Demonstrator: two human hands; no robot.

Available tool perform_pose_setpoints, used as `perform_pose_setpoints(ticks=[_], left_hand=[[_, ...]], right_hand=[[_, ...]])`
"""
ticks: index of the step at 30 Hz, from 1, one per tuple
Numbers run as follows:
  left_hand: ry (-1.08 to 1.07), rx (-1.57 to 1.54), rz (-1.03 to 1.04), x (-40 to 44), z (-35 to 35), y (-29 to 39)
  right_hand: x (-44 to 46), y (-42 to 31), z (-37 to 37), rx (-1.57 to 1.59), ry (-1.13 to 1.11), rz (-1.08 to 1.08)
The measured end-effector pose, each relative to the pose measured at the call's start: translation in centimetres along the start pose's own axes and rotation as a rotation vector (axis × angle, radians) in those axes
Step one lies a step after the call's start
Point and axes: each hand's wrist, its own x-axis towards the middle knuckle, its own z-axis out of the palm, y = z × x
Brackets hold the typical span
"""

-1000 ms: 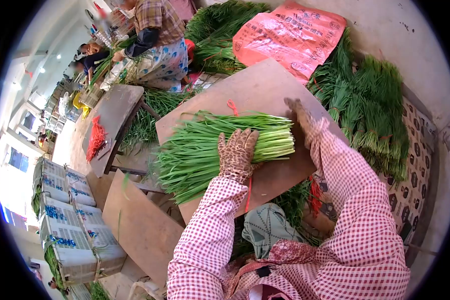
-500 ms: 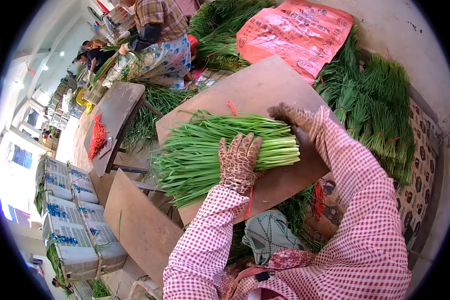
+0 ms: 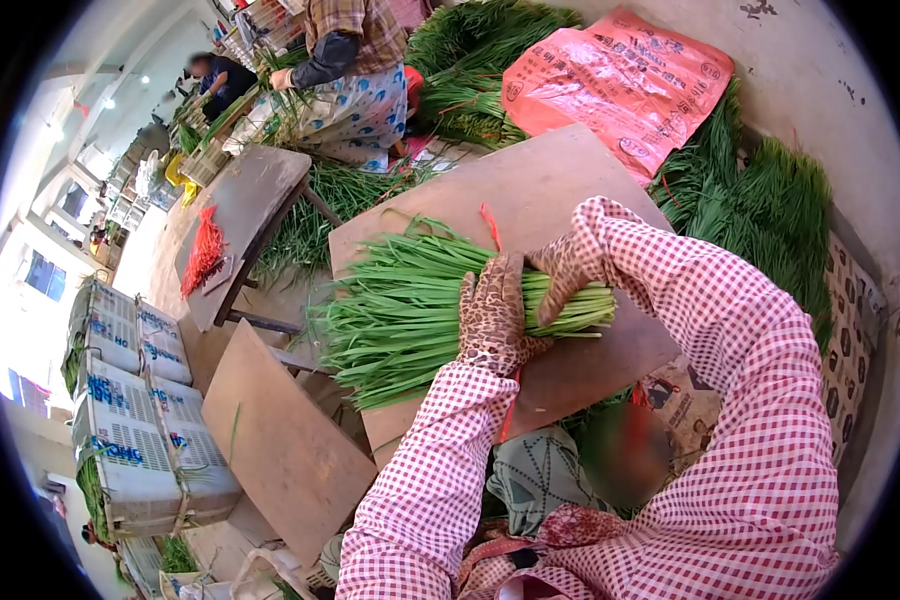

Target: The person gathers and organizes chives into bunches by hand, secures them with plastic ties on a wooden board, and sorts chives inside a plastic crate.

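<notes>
Garlic chives (image 3: 400, 305) lie across the bench (image 3: 570, 165), the left grip (image 3: 492, 312) laid open over their middle and the right grip (image 3: 566, 272), partly open, touching the paler stems (image 3: 592, 308) at right, likely firmer to hold than the soft, easily bruised leaves (image 3: 375, 340).

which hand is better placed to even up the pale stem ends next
Probably the right: the right hand is on the stems close to the pale ends, while the left hand lies farther along the bunch, seemingly steadying it.
</notes>
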Motion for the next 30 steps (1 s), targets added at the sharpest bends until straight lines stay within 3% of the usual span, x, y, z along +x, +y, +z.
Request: perform_pose_setpoints(ticks=[7,8,9,12,14,22,25,28,30], left_hand=[[-0.341,0.075,-0.024,1.7,-1.6,-0.1],[-0.414,0.077,-0.010,2.6,-2.4,-0.1],[-0.645,0.120,-0.028,4.0,-4.7,0.4],[-0.340,0.215,0.213,4.2,-3.1,-2.9],[-0.390,0.174,0.224,5.8,-2.1,-4.0],[-0.616,0.148,0.100,5.8,-6.0,-0.1],[-0.589,0.215,-0.018,4.5,-4.9,-0.1],[-0.346,0.197,-0.059,1.3,-3.9,0.2],[-0.407,0.155,-0.075,1.4,-4.1,0.0]], right_hand=[[1.1,0.9,2.7,-0.073,0.122,-0.014],[1.1,1.1,2.8,-0.072,0.131,-0.009],[1.1,1.3,2.8,-0.068,0.143,-0.007],[1.2,2.1,2.5,-0.054,0.171,-0.002],[1.3,2.5,2.5,-0.054,0.186,-0.003],[0.9,2.7,3.6,-0.053,0.201,-0.022],[-0.2,2.7,4.9,-0.055,0.199,-0.030],[-0.6,2.7,5.6,-0.058,0.198,-0.038],[-0.6,2.7,5.6,-0.057,0.199,-0.043]])
